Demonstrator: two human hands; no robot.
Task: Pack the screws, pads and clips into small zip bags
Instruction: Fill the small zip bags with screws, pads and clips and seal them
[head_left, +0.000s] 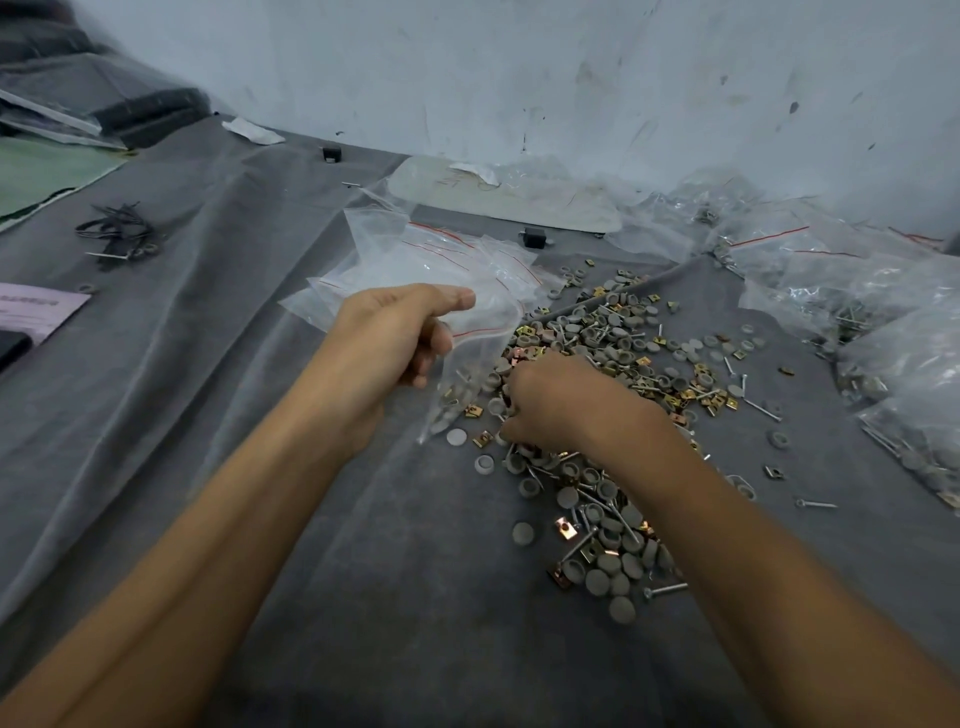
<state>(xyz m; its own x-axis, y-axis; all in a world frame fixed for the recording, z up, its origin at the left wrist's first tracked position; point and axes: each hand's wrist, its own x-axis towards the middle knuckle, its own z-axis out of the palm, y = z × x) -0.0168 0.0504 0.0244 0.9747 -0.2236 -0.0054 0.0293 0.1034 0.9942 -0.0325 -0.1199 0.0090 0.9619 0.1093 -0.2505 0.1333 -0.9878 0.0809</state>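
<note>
From the head view, the left hand (395, 343) pinches a bag (462, 395) near its top, thumb on one side and curled fingers on the other. The bag hangs down just left of the pile (623, 353). A few pads and clips lie at the bottom of it. The right hand (561, 405) is down on the near-left edge of the pile, right beside the bag, with its fingers curled under. I cannot tell if they hold anything, because the hand hides them. The pile is a mix of grey round pads (522, 533), gold clips (566, 529) and long screws (761, 409), spread on a grey cloth (208, 389). Empty bags (441, 260) lie behind the left hand, and full bags (883, 312) sit far to the right by the wall. I think the step now is picking parts and dropping them in. To do it well, the left hand should hold the bag's mouth wide and close to the pile, so the way is short. The right hand should take only a few parts at a time and count each kind, since they are all mixed up. Screws should go in flat, or they may poke the thin bag. The mouth looks floppy, so small pads could slip past and roll off.
</note>
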